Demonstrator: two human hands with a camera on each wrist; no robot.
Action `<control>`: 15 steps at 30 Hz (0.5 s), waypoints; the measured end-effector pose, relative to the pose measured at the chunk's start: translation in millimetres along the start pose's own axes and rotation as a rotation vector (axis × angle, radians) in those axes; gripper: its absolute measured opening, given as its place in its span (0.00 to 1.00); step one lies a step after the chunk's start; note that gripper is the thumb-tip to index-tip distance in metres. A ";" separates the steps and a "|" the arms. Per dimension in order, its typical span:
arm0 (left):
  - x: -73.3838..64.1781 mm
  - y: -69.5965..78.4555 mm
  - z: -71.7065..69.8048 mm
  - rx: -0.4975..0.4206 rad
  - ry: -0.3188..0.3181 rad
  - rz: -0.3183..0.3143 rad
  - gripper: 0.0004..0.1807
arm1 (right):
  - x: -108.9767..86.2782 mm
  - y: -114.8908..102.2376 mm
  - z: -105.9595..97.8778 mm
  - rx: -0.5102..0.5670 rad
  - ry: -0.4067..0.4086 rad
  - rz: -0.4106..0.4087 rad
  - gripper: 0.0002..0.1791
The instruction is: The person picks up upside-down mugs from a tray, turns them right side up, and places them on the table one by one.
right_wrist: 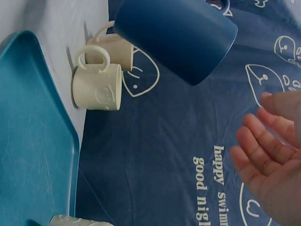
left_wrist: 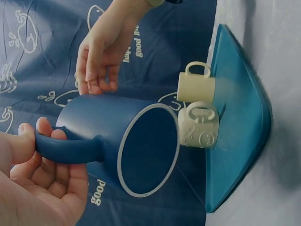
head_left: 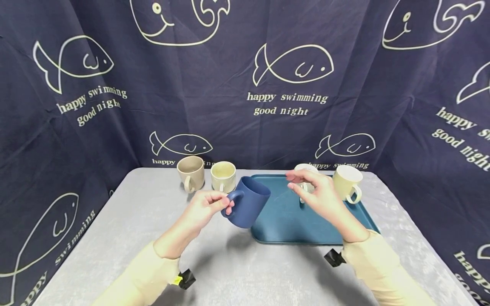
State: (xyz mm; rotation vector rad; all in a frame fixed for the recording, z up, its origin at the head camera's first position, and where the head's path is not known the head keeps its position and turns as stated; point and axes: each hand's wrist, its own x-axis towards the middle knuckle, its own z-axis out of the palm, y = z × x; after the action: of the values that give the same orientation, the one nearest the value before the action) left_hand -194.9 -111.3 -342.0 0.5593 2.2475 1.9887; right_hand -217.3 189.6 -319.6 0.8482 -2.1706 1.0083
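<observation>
My left hand (head_left: 208, 206) grips a dark blue mug (head_left: 249, 204) by its handle. The mug is held above the table, tilted a little to the right, beside the left edge of the blue tray (head_left: 283, 231). In the left wrist view, fingers and thumb wrap the handle, and the mug's pale-rimmed base (left_wrist: 149, 149) faces the camera. My right hand (head_left: 315, 191) hovers over the tray with fingers loosely bent and nothing in it, apart from the blue mug. Behind it, a white embossed mug (left_wrist: 200, 126) stands on the tray, partly hidden in the head view.
A cream mug (head_left: 346, 182) stands at the tray's back right. Left of the tray, a beige mug (head_left: 192, 172) and a pale yellow-green mug (head_left: 223, 175) stand near the table's back edge. Dark blue fish-patterned cloth (head_left: 214, 93) hangs behind and at both sides of the grey table (head_left: 134, 212).
</observation>
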 end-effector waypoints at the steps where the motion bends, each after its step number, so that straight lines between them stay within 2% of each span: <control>1: -0.2 -0.3 -1.7 0.004 0.017 0.011 0.12 | 1.2 -3.3 -1.7 0.004 0.010 0.014 0.17; 7: -0.7 0.6 -13.8 0.010 0.112 0.022 0.13 | 5.7 -18.6 -12.4 0.046 0.056 0.097 0.14; 12: -0.4 -0.5 -24.3 0.004 0.186 0.038 0.11 | 2.5 -11.3 -13.5 0.043 0.116 0.184 0.14; 15: 0.2 -0.8 -30.5 -0.012 0.241 0.027 0.08 | 0.1 -4.8 -13.0 0.052 0.131 0.232 0.14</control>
State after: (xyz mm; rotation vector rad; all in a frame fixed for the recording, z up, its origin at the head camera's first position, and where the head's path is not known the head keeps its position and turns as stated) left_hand -204.5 -140.0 -338.2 0.3677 2.3695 2.1868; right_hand -210.7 197.6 -310.5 0.5448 -2.1727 1.2025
